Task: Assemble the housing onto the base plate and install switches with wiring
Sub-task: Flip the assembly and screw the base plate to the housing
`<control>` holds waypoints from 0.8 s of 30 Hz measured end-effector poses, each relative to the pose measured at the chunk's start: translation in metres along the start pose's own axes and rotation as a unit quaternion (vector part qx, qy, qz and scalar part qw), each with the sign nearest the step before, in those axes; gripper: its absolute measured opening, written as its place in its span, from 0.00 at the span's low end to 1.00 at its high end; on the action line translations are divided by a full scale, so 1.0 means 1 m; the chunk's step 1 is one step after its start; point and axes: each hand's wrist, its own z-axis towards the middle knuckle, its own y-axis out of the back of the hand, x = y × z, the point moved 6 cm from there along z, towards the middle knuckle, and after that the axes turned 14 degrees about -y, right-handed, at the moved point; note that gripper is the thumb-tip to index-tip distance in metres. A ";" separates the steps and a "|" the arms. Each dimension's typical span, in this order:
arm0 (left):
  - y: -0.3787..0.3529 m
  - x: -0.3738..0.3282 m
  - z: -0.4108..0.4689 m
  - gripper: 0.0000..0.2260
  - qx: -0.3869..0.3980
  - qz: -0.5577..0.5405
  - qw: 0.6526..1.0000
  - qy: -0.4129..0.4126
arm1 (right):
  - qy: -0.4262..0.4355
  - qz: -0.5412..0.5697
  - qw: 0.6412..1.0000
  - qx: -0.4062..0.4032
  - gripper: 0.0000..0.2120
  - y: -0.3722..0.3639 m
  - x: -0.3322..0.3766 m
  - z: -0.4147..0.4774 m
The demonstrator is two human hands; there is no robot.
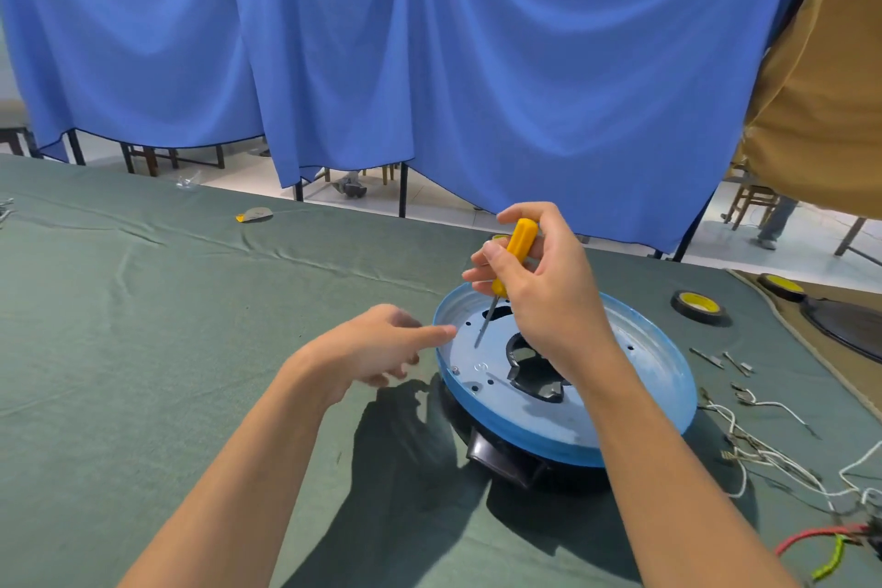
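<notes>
Two hands work at the round blue base plate [661, 351], which lies on the black housing [496, 454] on the green cloth [191, 325]. The right hand [549, 296] pinches the yellow screwdriver [518, 248] with curled fingers and stands it up, leaning a little, tip down on the plate by a small hole, likely to turn a screw. The left hand [377, 349] holds nothing (it looks a bit blurry) and stretches one finger to the plate's edge, I think to stop it sliding.

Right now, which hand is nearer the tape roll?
Right. The right hand, gripping the screwdriver over the plate, is left of the tape roll; the left hand is farther left.
</notes>
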 end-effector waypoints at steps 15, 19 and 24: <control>0.013 -0.031 0.025 0.05 0.077 0.093 0.985 -0.121 | 0.035 -0.056 0.996 0.053 0.08 -0.023 -0.009 0.009; 0.014 -0.028 0.025 0.06 0.076 0.095 0.986 -0.114 | 0.022 -0.048 0.998 0.042 0.08 -0.019 -0.011 0.009; 0.013 -0.029 0.024 0.06 0.067 0.094 0.987 -0.111 | 0.018 -0.021 0.999 0.035 0.08 -0.017 -0.011 0.008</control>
